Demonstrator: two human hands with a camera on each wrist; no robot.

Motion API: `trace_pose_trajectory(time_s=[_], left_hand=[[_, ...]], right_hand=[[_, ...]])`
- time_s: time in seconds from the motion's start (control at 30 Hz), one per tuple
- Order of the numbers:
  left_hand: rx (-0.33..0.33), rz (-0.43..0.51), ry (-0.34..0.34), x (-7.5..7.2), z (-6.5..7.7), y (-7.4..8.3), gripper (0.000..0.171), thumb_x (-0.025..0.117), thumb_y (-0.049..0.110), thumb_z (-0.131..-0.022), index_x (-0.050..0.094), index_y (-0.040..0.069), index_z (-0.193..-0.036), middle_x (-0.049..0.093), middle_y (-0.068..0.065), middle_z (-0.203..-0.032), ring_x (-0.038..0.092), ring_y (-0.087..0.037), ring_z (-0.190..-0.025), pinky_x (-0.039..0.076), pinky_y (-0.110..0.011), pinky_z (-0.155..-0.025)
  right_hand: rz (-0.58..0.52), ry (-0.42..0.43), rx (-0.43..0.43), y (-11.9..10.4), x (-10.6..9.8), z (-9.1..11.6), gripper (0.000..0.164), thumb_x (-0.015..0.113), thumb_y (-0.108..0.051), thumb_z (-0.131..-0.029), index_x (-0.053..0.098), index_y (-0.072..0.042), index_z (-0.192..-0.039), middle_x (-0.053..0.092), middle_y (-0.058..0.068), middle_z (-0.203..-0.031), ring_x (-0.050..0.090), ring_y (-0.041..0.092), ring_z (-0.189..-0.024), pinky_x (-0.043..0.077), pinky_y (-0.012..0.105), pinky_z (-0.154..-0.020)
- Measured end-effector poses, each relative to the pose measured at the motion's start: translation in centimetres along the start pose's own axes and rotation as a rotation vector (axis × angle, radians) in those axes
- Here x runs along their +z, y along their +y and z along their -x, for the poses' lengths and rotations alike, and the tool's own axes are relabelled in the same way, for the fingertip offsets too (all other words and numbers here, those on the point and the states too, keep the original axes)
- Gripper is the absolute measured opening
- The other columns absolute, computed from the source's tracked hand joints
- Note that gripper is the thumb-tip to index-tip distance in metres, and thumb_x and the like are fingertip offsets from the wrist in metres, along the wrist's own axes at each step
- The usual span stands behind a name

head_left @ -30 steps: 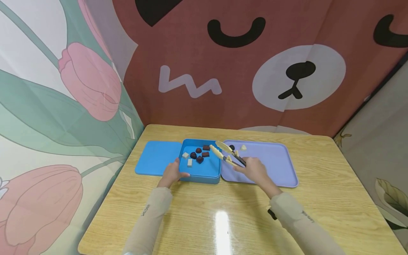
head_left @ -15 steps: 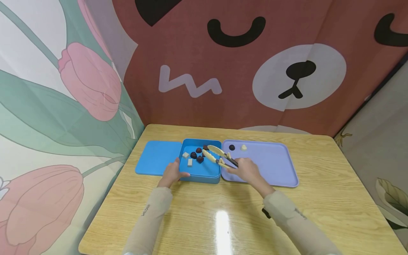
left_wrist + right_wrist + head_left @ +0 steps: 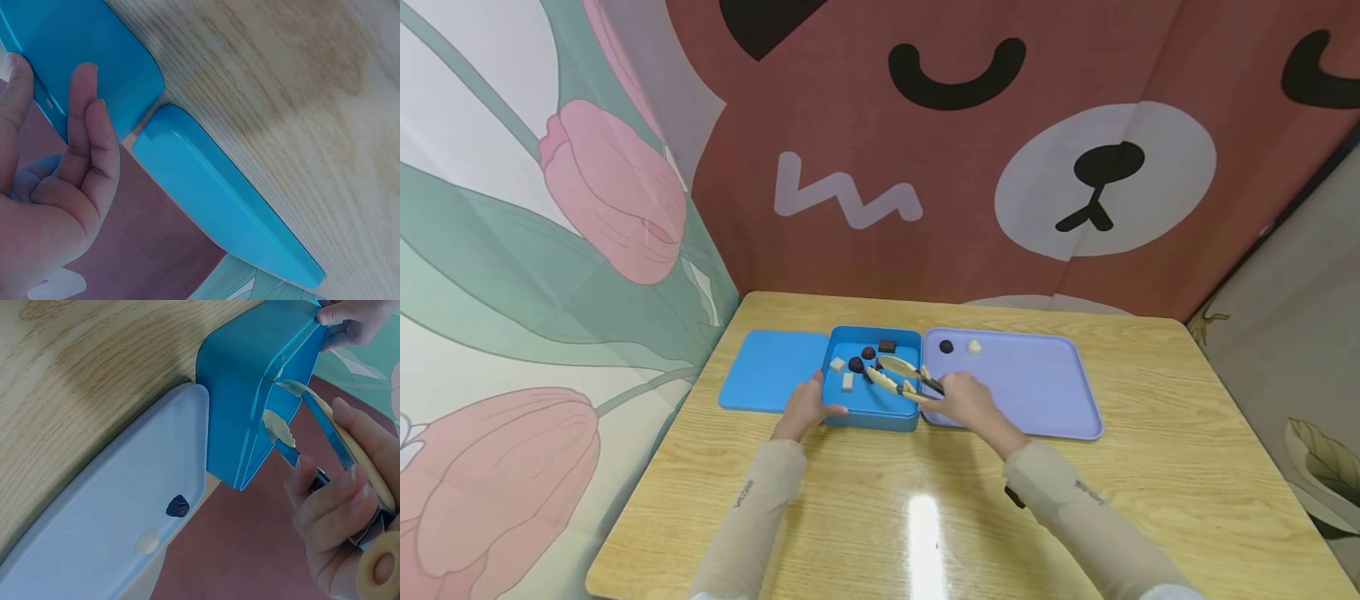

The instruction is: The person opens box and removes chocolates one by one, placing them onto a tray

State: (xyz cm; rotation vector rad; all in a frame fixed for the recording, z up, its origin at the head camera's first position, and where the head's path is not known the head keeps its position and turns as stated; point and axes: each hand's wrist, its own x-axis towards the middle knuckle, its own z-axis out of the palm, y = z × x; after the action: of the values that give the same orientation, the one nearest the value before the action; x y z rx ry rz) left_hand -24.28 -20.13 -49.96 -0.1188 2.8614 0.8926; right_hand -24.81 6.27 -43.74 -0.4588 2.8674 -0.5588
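Observation:
My left hand (image 3: 806,406) holds the front left corner of a blue box (image 3: 872,422), thumb at the front wall and fingers along the left side. My right hand (image 3: 966,400) grips tongs (image 3: 897,365) with cream tips and dark arms. The tongs' tips are spread and reach over the box's right rim, down among the chocolates. Inside the box lie dark chocolates (image 3: 857,365), a brown rectangular chocolate (image 3: 887,347) and white chocolates (image 3: 847,382). The tongs partly cover some brown pieces, and I cannot tell whether their tips touch one.
To the right of the box sits a lilac tray (image 3: 1037,392) bearing one dark chocolate (image 3: 946,347) and one white chocolate (image 3: 974,347). A flat blue lid (image 3: 772,371) lies left of the box. Patterned cloth hangs behind the wooden table (image 3: 850,508).
My right hand has carried the tongs leftward from the tray's left edge into the box, over the brown pieces. The left hand stays at the box corner.

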Motion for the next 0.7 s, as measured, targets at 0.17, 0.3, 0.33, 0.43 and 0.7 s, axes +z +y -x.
trace_pose_trajectory(time_s=[0.17,0.3,0.33,0.43,0.7], left_hand=[[0.010,-0.010,0.008,0.05,0.02,0.03,0.096,0.075,0.032,-0.069,0.022,-0.012,-0.136,0.055,-0.029,-0.106,0.058,-0.018,-0.055,0.046,-0.040,-0.083],[0.009,-0.012,0.004,0.01,0.02,0.02,0.096,0.075,0.032,-0.069,0.022,-0.012,-0.136,0.057,-0.028,-0.102,0.058,-0.018,-0.053,0.046,-0.040,-0.082],[0.009,-0.013,0.004,-0.01,0.03,0.03,0.096,0.075,0.032,-0.069,0.022,-0.012,-0.136,0.057,-0.028,-0.103,0.058,-0.019,-0.055,0.046,-0.040,-0.083],[0.018,-0.024,0.014,-0.08,0.08,0.07,0.097,0.076,0.033,-0.068,0.023,-0.012,-0.135,0.054,-0.030,-0.110,0.060,-0.022,-0.067,0.044,-0.042,-0.085],[0.031,-0.032,0.021,-0.14,0.20,0.17,0.095,0.075,0.032,-0.069,0.023,-0.013,-0.135,0.047,-0.031,-0.120,0.052,-0.037,-0.104,0.042,-0.043,-0.087]], right_hand=[[0.017,-0.007,0.004,-0.17,0.32,-0.24,0.041,0.072,-0.039,-0.072,0.051,-0.008,-0.056,0.042,0.000,-0.051,0.034,0.011,-0.045,0.027,0.024,-0.036],[0.033,-0.017,0.020,-0.20,0.66,-0.62,0.041,0.073,-0.040,-0.071,0.051,-0.009,-0.056,0.040,-0.001,-0.050,0.033,0.010,-0.045,0.025,0.024,-0.036],[0.036,-0.019,0.025,-0.21,0.73,-0.72,0.041,0.073,-0.040,-0.071,0.051,-0.009,-0.057,0.040,-0.001,-0.050,0.033,0.010,-0.045,0.025,0.024,-0.036],[0.044,-0.027,0.036,-0.30,0.82,-0.85,0.042,0.073,-0.041,-0.071,0.050,-0.009,-0.056,0.038,-0.001,-0.050,0.031,0.010,-0.045,0.024,0.024,-0.036],[0.043,-0.034,0.044,-0.68,0.89,-0.92,0.044,0.073,-0.041,-0.071,0.048,-0.010,-0.054,0.034,-0.001,-0.050,0.029,0.010,-0.044,0.022,0.024,-0.037]])
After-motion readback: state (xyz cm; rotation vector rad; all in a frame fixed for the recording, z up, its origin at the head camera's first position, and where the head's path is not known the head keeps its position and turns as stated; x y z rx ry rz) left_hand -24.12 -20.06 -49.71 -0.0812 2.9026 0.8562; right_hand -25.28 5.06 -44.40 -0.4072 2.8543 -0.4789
